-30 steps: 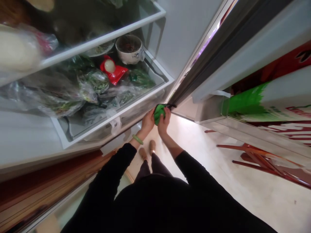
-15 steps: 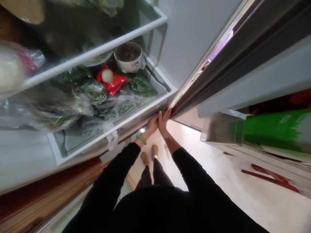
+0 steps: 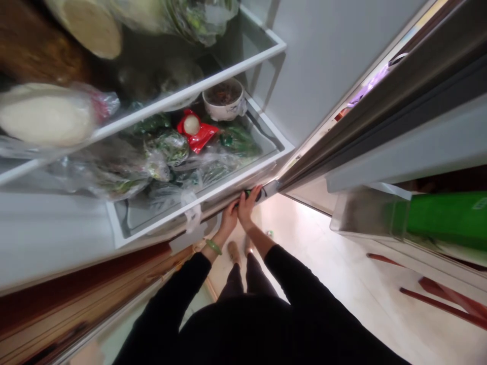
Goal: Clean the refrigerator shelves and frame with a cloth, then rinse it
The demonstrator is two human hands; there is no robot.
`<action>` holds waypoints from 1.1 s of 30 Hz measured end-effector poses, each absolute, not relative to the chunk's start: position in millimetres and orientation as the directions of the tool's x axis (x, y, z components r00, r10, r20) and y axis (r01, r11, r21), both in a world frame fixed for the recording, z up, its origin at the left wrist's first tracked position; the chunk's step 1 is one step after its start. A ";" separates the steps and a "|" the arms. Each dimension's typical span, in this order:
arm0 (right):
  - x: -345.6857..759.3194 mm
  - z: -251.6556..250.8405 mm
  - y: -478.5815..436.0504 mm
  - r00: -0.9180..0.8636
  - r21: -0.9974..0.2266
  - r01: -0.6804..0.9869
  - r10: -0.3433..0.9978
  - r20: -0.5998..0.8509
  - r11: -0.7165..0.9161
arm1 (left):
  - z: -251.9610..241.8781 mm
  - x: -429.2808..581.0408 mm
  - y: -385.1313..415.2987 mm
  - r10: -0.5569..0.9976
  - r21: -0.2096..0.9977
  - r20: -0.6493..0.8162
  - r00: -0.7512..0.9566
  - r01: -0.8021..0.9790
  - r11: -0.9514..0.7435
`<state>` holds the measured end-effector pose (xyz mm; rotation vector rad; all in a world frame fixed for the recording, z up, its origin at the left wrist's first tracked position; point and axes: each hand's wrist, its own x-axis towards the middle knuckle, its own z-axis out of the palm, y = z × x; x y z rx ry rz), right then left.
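Note:
Both my hands reach up to the front right corner of an open fridge. My right hand (image 3: 249, 203) presses a green cloth (image 3: 248, 192) against the white rim of the lower shelf (image 3: 243, 178); only a sliver of the cloth shows past my fingers. My left hand (image 3: 229, 217), with a green bracelet (image 3: 213, 246) on its wrist, is right beside it on the same edge with fingers curled; what it holds is hidden.
The lower shelf holds bagged greens (image 3: 163, 152), a red packet (image 3: 198, 133) and a white bowl (image 3: 224, 99). An upper shelf (image 3: 190, 94) carries wrapped white food (image 3: 45, 119). The open door (image 3: 399, 121) with a green carton (image 3: 449, 218) stands at right. Tiled floor lies below.
The green cloth, held openly between both hands a second ago, is now pushed against the shelf edge and mostly hidden. The view has tilted up, showing more of the upper shelf.

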<state>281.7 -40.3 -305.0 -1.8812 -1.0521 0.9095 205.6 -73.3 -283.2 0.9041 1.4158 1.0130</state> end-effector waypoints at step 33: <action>240.3 -207.1 -14.9 0.382 -0.796 0.604 0.888 0.255 -0.031 | -162.1 59.2 -202.9 0.883 0.960 0.044 -0.468 0.263 0.091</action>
